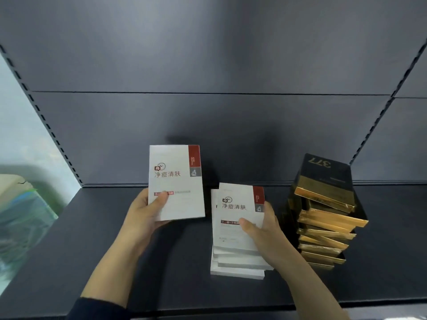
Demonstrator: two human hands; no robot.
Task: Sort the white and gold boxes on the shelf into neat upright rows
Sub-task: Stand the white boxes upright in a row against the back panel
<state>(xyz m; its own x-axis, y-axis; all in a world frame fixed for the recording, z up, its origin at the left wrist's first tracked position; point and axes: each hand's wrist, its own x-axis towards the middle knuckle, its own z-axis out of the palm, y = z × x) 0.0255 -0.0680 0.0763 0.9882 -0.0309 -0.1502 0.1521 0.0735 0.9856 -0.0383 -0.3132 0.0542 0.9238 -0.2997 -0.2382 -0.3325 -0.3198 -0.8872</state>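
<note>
Head view. A white rectangular cardboard box (176,183) with a red corner band and printed characters was held upright by the left hand (147,211), the thumb laid across its front face and the fingers curled behind it; whether its lower edge touched the shelf could not be told. Just to its right, a pile of white flat boxes (238,262) was seen lying on the dark grey metal shelf (115,250), stacked slightly askew. The topmost white box (235,218) of that pile was gripped by the right hand (265,229), the thumb pressed on its printed face and the fingers wrapped round its right edge, and it was tilted up from the boxes beneath. Further right, apart from the white pile, a crooked stack of black-and-gold flat boxes (323,227) was seen, its top box tilted and marked "377". A dark grey back panel (208,65) closed the shelf behind. A dark sleeve (97,308) covered the left forearm. Blurred pale green packages (20,215) were visible at the far left.
</note>
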